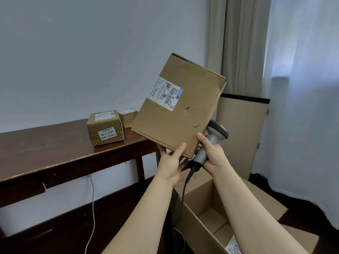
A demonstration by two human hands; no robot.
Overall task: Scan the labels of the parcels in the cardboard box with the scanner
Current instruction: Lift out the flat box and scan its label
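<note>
My left hand grips the lower corner of a flat brown parcel and holds it up, tilted, above the open cardboard box. The parcel's white shipping label faces me. My right hand grips the handle of a grey scanner, whose head sits behind the parcel's lower right edge. The scanner's black cable hangs down beside the box. Inside the box lies another parcel with a white label, mostly hidden by my right forearm.
A dark wooden table stands at the left with two small brown parcels, the front one and one behind it. A beige bin stands by the curtains. A white cable hangs below the table.
</note>
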